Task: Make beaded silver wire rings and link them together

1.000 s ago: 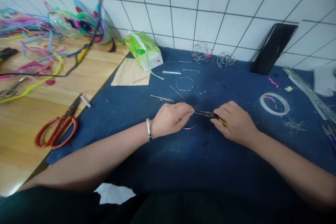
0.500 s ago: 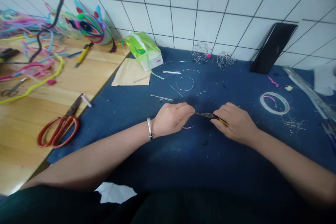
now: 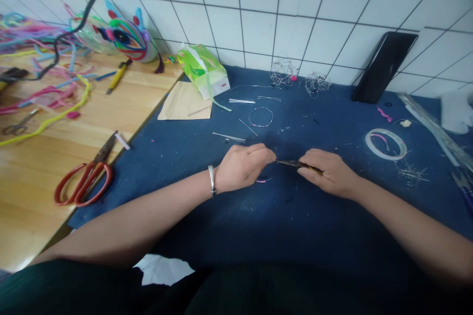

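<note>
Over the blue mat [image 3: 229, 216], my left hand [image 3: 244, 166] is closed in a pinch. A thin wire with pink beads [image 3: 261, 181] shows just below its fingers, apparently held by it. My right hand [image 3: 330, 172] grips needle-nose pliers [image 3: 290, 163] with yellow on the handles. The pliers' tip meets the fingertips of my left hand; what lies between the jaws is too small to make out. Beyond my hands a beaded wire ring [image 3: 260, 117] lies flat, with thin wire pieces [image 3: 229, 137] to its left.
Red-handled scissors [image 3: 84, 179] lie at the left across the mat's edge. A green tissue pack [image 3: 203, 71] and tangled wire [image 3: 284, 74] stand near the tiled wall. A black phone [image 3: 386, 68] leans there. On the right are a clear ring [image 3: 386, 156] and scattered wire bits [image 3: 412, 173].
The pliers in my right hand have turned slightly and the hand has dipped a little. The beaded wire under my left hand has tilted slightly.
</note>
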Demonstrator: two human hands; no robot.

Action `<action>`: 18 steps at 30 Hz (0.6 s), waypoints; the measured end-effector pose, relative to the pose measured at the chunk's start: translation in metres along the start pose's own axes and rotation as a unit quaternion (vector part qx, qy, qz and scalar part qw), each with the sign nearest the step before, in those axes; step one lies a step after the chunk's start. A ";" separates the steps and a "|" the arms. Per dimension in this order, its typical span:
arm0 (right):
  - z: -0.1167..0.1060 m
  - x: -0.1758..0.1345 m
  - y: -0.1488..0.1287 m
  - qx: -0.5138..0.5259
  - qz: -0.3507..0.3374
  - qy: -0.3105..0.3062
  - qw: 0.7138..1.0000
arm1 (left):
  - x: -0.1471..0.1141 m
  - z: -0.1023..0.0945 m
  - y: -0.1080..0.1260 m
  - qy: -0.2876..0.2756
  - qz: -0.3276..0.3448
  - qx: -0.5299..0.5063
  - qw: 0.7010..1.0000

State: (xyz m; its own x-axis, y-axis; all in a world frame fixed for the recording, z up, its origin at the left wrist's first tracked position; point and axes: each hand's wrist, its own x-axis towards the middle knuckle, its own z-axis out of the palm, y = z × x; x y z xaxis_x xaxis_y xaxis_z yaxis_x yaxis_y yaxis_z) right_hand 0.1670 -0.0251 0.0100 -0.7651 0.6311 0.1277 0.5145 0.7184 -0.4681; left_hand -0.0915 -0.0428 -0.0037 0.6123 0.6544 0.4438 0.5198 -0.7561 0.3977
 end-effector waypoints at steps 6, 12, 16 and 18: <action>0.006 0.000 0.003 -0.107 0.028 0.078 0.991 | 0.004 -0.002 0.004 0.036 -0.044 0.014 0.998; 0.001 0.001 -0.011 -0.280 0.021 0.100 0.954 | 0.004 0.002 0.006 0.066 -0.071 0.038 0.995; -0.001 0.003 -0.025 -0.356 0.028 0.119 0.927 | 0.005 0.006 0.009 0.069 -0.092 0.051 0.992; -0.002 0.004 -0.030 -0.384 0.023 0.125 0.915 | 0.005 0.008 0.011 0.070 -0.093 0.055 0.992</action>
State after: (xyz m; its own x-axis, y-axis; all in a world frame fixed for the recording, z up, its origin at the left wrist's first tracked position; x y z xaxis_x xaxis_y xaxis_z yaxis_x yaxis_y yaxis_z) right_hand 0.1495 -0.0434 0.0266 -0.6723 0.6446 0.3641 0.7380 0.6224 0.2608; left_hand -0.0781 -0.0474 -0.0034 0.4144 0.7722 0.4817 0.6824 -0.6138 0.3969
